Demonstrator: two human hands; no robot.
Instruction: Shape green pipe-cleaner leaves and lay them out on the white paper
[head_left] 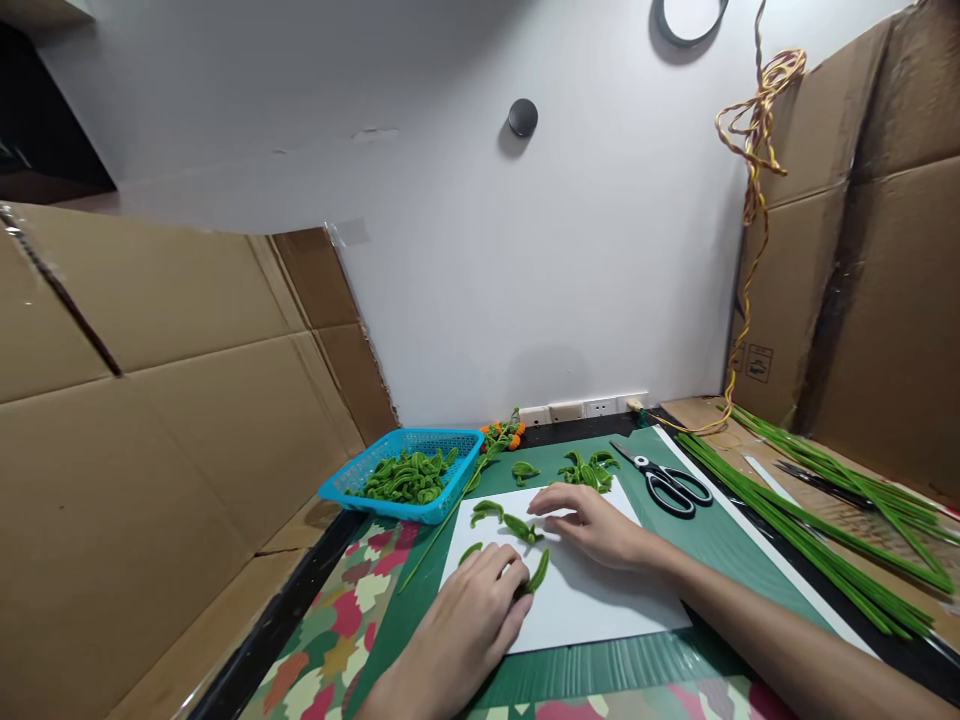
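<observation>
On a white sheet of paper point(585, 610), my left hand point(480, 610) rests palm down with bent fingers. A curved green fuzzy chenille leaf point(538, 572) sticks out between its thumb and forefinger; the fingertips are partly hidden. Another green leaf tip point(471, 552) shows beyond the knuckles. My right hand point(589, 525) hovers low over the paper, thumb and fingers apart, holding nothing visible. Just left of its fingertips lies a green chenille leaf cluster point(519, 527), with a smaller curled cluster point(487, 510) beside it.
A blue basket point(450, 512) of green chenille leaves stands left. Orange-berried stems point(502, 437) lie beside it. Leaf clusters point(589, 470) sit behind the paper. Black-handled scissors point(675, 490), long green chenille stems point(810, 540) and dark tweezers point(825, 485) lie right. Cardboard walls point(187, 450) flank the table.
</observation>
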